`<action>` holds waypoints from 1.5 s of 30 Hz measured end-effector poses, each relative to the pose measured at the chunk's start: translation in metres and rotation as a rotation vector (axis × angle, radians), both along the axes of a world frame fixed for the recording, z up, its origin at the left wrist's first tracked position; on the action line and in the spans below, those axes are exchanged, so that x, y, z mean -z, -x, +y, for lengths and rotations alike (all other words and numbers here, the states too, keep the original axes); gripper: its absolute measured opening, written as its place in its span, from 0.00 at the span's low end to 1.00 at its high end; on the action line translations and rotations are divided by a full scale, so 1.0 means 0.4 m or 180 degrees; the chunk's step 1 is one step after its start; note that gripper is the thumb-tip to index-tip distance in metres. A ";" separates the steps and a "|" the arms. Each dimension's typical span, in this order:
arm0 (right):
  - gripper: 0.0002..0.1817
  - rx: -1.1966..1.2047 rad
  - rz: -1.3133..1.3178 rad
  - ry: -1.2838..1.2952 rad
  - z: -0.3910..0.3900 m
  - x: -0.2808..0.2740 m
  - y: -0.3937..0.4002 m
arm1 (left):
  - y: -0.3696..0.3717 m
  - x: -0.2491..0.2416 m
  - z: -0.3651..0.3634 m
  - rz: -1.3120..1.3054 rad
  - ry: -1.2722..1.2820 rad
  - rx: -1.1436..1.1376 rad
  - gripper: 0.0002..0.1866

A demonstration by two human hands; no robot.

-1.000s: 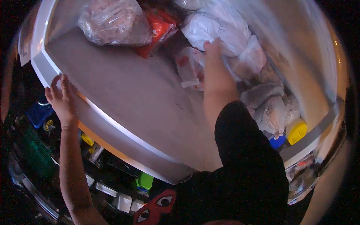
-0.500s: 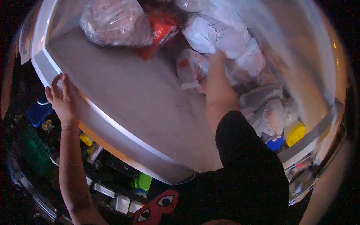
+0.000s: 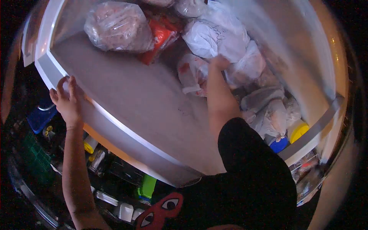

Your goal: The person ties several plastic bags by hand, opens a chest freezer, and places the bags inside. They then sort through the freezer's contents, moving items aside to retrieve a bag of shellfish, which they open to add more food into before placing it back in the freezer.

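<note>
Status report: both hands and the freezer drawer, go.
Left hand gripping the drawer's front rim. Right hand deep among the bags, on the white wrapped bag. Red packet and clear bag lie beside it.

Two hands [image 3: 69, 100] [image 3: 220, 61] are seen, one orange packet [image 3: 161, 36], one yellow lid [image 3: 299, 131], one blue lid [image 3: 278, 145].

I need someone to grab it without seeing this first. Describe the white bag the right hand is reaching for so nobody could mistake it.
Start at the big open freezer drawer with its bare grey floor. Follow the right hand to the pile of wrapped packages on the drawer's far side; the white bag sits directly above its fingers. Unlike the clear bag of pinkish contents and the red packet beside it, it is opaque white with dark handwriting on it.
</note>
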State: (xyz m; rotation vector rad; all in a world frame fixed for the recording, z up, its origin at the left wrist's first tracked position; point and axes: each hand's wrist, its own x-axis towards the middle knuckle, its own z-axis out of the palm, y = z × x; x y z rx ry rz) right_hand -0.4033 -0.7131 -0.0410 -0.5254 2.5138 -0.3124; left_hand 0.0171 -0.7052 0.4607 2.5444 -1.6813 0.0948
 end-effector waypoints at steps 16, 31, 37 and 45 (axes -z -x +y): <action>0.17 -0.3332 0.0058 -0.0221 -0.060 -0.287 -0.003 | -0.036 -0.009 0.015 -0.1667 -0.0507 0.1622 0.25; 0.33 -0.3448 -0.0647 0.0020 -0.179 -0.344 -0.026 | 0.010 -0.023 0.000 -0.0877 -0.0515 0.0767 0.26; 0.36 -0.3796 -0.0483 -0.0028 -0.208 -0.341 0.023 | 0.102 -0.035 -0.008 -0.0458 -0.0138 0.0144 0.34; 0.36 -0.3866 -0.0272 -0.0152 -0.201 -0.618 0.070 | 0.148 -0.046 -0.016 -0.0121 0.0178 -0.0501 0.42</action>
